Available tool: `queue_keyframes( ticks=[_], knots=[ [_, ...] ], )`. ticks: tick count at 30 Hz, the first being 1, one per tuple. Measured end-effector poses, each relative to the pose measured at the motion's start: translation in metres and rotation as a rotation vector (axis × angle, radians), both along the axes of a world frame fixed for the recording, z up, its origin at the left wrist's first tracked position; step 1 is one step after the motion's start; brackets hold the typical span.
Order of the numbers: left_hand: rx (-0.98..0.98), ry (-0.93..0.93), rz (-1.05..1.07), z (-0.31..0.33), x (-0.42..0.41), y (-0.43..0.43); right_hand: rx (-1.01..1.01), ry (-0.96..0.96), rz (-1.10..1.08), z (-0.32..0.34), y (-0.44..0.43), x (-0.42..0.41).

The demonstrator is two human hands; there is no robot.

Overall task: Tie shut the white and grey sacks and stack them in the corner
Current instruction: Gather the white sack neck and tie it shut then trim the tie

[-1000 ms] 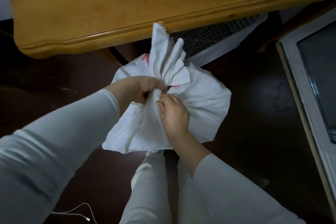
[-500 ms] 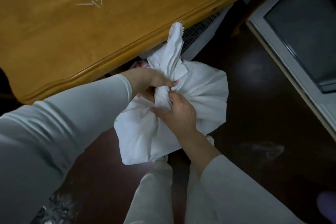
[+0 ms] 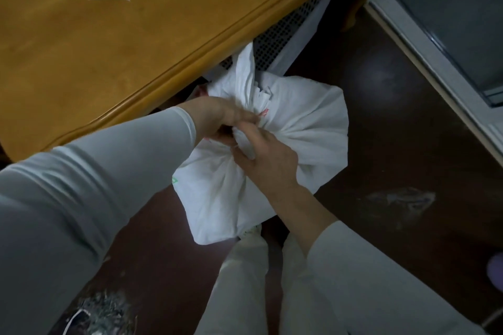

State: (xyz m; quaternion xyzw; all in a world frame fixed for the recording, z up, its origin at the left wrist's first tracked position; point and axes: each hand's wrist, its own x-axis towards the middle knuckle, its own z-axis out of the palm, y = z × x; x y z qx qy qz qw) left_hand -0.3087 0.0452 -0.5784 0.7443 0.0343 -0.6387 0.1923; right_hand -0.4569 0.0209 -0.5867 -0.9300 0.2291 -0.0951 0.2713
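Wooden tabletop (image 3: 109,57) at 10 o'clock. White sack (image 3: 304,128) on dark floor (image 3: 381,144) at centre, crumpled, mouth gathered into a twisted neck pointing 12 o'clock. Left hand (image 3: 217,119) and right hand (image 3: 266,158) grip clamped on neck.

The sack (image 3: 299,122) is white, with small red marks just beside the fingers (image 3: 246,117). The table (image 3: 136,35) is honey-yellow, the floor (image 3: 381,144) dark brown.

No readable text, red marks and a green mark on the white sack (image 3: 304,122), too blurred to read
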Motion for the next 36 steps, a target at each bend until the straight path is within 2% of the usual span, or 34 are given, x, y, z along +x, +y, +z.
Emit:
queue_keyframes(
  ticks=[4, 7, 10, 12, 17, 19, 21, 22, 23, 24, 26, 28, 30, 33, 36],
  knots=[
    [0.025, 0.043, 0.073, -0.007, -0.003, 0.002, -0.101, 0.008, 0.021, -0.014, 0.000, -0.002],
    [0.012, 0.053, 0.155, -0.009, -0.005, 0.005, -0.073, -0.004, -0.002, -0.015, -0.001, 0.001],
    [-0.004, 0.105, 0.282, -0.006, -0.006, 0.013, 0.159, 0.000, -0.051, -0.003, -0.008, 0.004],
    [-0.041, 0.156, 0.413, -0.008, -0.006, 0.023, 0.333, 0.089, -0.107, -0.001, -0.017, 0.007],
    [-0.186, 0.156, 0.690, -0.010, -0.027, 0.043, 0.432, 0.150, -0.093, -0.011, -0.029, 0.016],
    [-0.142, -0.053, 0.549, -0.010, -0.035, 0.044, 0.475, 0.185, -0.121, -0.017, -0.031, 0.019],
    [-0.011, -0.466, 0.116, -0.010, -0.038, 0.048, 0.541, 0.198, -0.176, -0.026, -0.035, 0.020],
    [-0.009, -0.713, -0.090, -0.011, -0.038, 0.051, 0.585, 0.190, -0.210, -0.028, -0.036, 0.020],
    [-0.132, -0.899, -0.210, -0.011, -0.039, 0.052, 0.630, 0.179, -0.237, -0.030, -0.038, 0.021],
    [-0.326, -0.981, -0.293, -0.011, -0.041, 0.053, 0.672, 0.167, -0.247, -0.032, -0.039, 0.022],
    [-0.626, -0.918, -0.475, -0.019, -0.038, 0.051, 0.722, 0.127, -0.246, -0.031, -0.043, 0.022],
    [-0.703, -0.866, -0.573, -0.024, -0.033, 0.045, 0.727, 0.090, -0.236, -0.023, -0.048, 0.023],
    [-0.736, -0.950, -0.577, -0.021, -0.024, 0.040, 0.676, 0.043, -0.194, -0.010, -0.052, 0.025],
    [-0.801, -1.004, -0.374, -0.001, -0.017, 0.040, 0.567, -0.018, -0.133, 0.006, -0.057, 0.033],
    [-0.690, -0.849, -0.072, -0.011, -0.026, 0.052, 0.543, -0.011, -0.136, -0.007, -0.053, 0.043]
  ],
)
